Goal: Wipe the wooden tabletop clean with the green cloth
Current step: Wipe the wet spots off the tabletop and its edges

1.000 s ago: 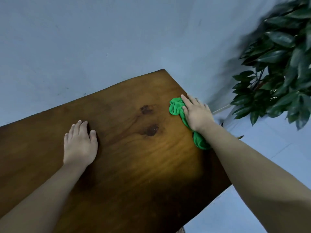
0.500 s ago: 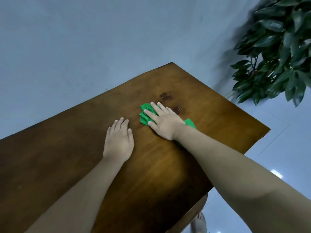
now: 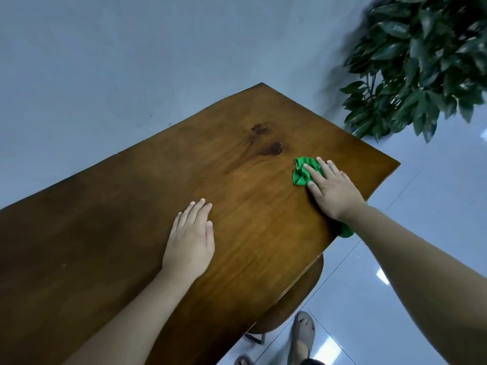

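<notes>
A brown wooden tabletop point(image 3: 163, 196) fills the middle of the view, with two dark knots near its far right part. My right hand point(image 3: 333, 189) presses flat on a crumpled green cloth point(image 3: 303, 172) near the table's right edge. Part of the cloth sticks out past my fingers toward the knots, and another bit shows under my wrist at the table's edge. My left hand point(image 3: 192, 238) lies flat on the wood, palm down, fingers together, holding nothing, to the left of the cloth.
A leafy green plant point(image 3: 421, 64) stands beyond the table's far right corner. A grey wall runs along the table's far side. A wooden chair seat point(image 3: 297, 299) shows under the right edge, and a foot in a sandal point(image 3: 303, 335) rests on the tiled floor.
My right hand has slid the cloth to the right, away from the left hand and the knots, toward the table's right edge. The left hand stays flat on the wood.
</notes>
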